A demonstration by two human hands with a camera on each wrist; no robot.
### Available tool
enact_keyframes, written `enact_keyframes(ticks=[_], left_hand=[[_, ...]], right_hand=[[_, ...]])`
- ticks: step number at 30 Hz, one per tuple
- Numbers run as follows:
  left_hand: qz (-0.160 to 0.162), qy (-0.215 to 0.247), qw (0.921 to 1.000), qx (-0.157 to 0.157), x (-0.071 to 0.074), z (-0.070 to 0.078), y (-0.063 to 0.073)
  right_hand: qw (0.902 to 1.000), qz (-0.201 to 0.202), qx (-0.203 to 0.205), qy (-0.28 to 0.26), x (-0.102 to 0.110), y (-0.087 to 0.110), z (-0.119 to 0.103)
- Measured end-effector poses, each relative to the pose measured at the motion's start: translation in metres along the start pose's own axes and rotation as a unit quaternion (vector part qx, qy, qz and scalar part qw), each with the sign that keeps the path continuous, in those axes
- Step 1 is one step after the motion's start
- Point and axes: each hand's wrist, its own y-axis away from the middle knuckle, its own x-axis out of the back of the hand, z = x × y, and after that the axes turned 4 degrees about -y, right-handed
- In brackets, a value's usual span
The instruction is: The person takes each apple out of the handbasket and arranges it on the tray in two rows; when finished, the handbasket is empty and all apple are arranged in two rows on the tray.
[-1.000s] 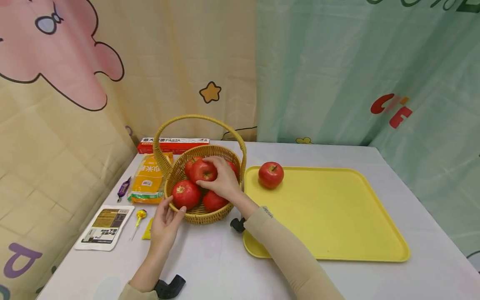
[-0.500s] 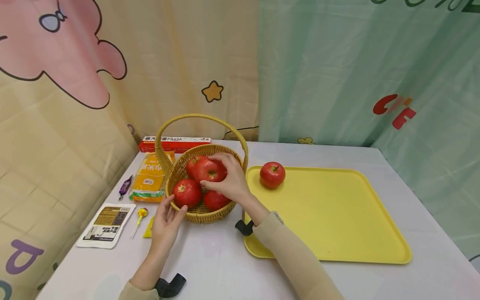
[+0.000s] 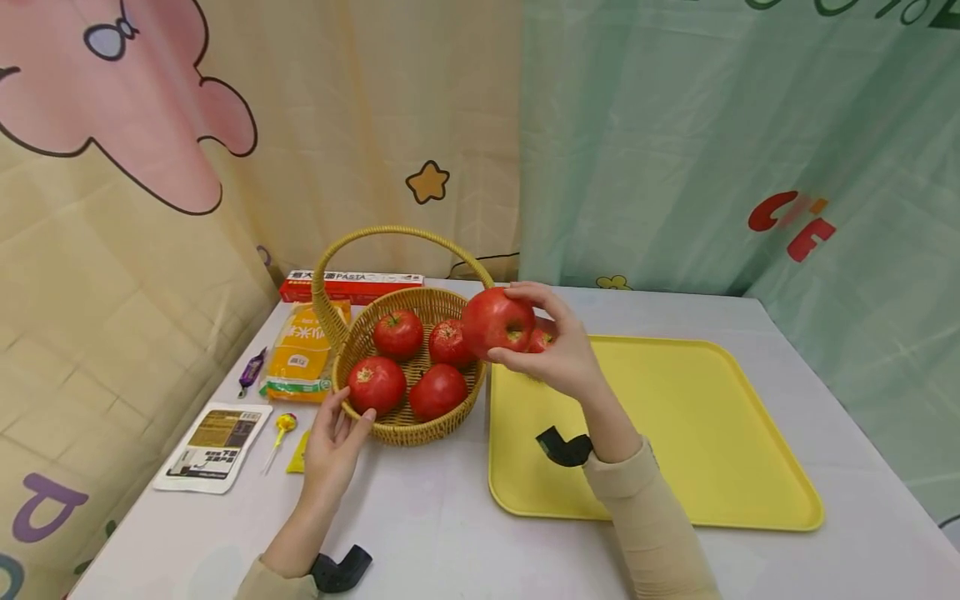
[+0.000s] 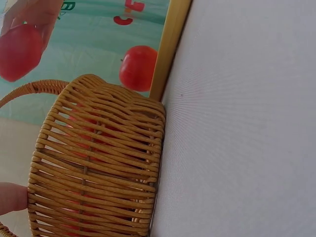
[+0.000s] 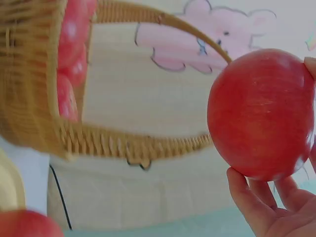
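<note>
"What have you got in your right hand?"

"My right hand (image 3: pixel 566 354) holds a red apple (image 3: pixel 493 321) between thumb and fingers, up in the air. Seen from my head, it covers part of the basket's right rim; from my left wrist, it shows apart from the basket (image 3: pixel 420 434) and its handle."

"And your left?"

"My left hand (image 3: pixel 332 450) grips the basket's near left rim. Four red fruits (image 3: pixel 438 392) lie inside."

"Anything on the tray?"

"A second apple (image 4: pixel 139 68) sits near the back left corner of the yellow tray (image 3: pixel 660 425); my right hand hides most of it from above."

"What's on the other side?"

"Left of the basket, an orange bag (image 3: pixel 298 360), a purple sweet (image 3: pixel 252 370), a lollipop (image 3: pixel 286 422) and a white packet (image 3: pixel 213 447). A red pasta box (image 3: pixel 352 291) lies behind."
</note>
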Motion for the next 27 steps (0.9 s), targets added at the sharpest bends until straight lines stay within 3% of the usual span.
enact_keyframes(ticks=[6, 13, 22, 27], left_hand=[[0.000, -0.001, 1.0000, 0.005, 0.001, 0.001, -0.001], [-0.001, -0.004, 0.9999, 0.012, 0.000, 0.002, -0.001], [-0.001, 0.001, 1.0000, -0.001, 0.000, 0.002, 0.001], [0.001, -0.002, 1.0000, -0.001, -0.001, 0.002, 0.001]], right_hand=[[0.9967, 0.058, -0.038, 0.041, 0.047, 0.008, 0.003], [0.9817, 0.109, -0.117, 0.103, 0.095, 0.015, 0.017], [0.9530, 0.130, -0.223, 0.159, 0.135, 0.025, 0.052], [0.9396, 0.123, -0.255, 0.192, 0.147, 0.030, 0.071]])
